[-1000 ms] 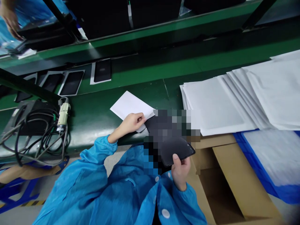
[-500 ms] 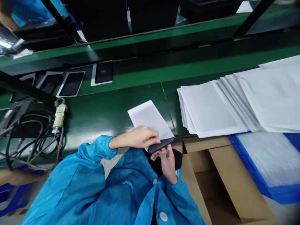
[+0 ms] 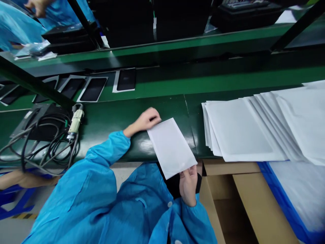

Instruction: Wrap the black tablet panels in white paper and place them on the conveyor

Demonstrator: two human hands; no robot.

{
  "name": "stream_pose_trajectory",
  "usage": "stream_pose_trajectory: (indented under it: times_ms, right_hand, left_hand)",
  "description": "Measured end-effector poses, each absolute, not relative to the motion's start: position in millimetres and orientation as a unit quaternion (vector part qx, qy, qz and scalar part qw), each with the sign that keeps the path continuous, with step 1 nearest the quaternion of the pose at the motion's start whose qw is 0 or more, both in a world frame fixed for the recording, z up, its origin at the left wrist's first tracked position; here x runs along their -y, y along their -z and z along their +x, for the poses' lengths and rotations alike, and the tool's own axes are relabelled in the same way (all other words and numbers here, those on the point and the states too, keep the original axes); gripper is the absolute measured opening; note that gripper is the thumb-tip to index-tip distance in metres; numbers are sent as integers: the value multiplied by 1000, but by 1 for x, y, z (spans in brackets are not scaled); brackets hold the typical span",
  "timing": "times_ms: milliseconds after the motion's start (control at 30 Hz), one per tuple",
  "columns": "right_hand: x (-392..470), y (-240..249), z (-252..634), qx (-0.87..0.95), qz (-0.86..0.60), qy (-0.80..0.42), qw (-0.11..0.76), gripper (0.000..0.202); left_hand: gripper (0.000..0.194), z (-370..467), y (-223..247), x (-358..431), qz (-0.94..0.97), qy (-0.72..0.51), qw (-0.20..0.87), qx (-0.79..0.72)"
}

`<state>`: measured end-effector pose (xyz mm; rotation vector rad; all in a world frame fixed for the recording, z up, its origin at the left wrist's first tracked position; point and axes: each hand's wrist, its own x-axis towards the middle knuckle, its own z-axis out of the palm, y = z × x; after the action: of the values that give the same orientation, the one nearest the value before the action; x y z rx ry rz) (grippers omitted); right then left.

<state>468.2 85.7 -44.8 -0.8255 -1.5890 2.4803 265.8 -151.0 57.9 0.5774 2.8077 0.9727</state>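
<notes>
A white pouch [image 3: 171, 147] lies slanted over the near edge of the green bench [image 3: 114, 118]. My left hand [image 3: 146, 120] pinches its far corner, fingers bent over the edge. My right hand [image 3: 188, 184] grips the near end from below, thumb on the corner. The dark device seen earlier is hidden, apparently inside the pouch. Both my sleeves are bright blue.
A fanned stack of white pouches [image 3: 256, 125] lies to the right. Below it are an open cardboard box [image 3: 236, 200] and a blue bin [image 3: 286, 200]. Dark devices on white sheets [image 3: 125, 80] lie on the belt. Tangled cables [image 3: 43, 139] sit left. Another person's hand [image 3: 38, 5] is far left.
The dark device went from my right hand into the white pouch. The pouch now covers it, and my left hand has slid to the far corner.
</notes>
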Motion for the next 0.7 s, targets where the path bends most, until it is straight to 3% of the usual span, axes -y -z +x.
stream_pose_trajectory:
  times_ms: [100,200,367,567,700]
  right_hand:
    - [-90,47,467,514,-286,-808,42,45]
    - [-91,47,464,498,-268,-824,32,33]
    - [-86,44,468,462,-214,-861,10,43]
    - [-84,60,480,547,-268,-791,-51,41]
    - [-85,64,477,576,-280,-768,9,32]
  left_hand:
    - [22,212,-55,213,13,-259,-83,-962]
    - [36,173,-48,266,-147,-203,-142,-958]
    - [27,145,-31,295,-184,-181,-120,-959]
    - [17,141,-24,290,-164,-183,-116,-963]
    - [17,139,-23,289,-154,-195,-103,-963]
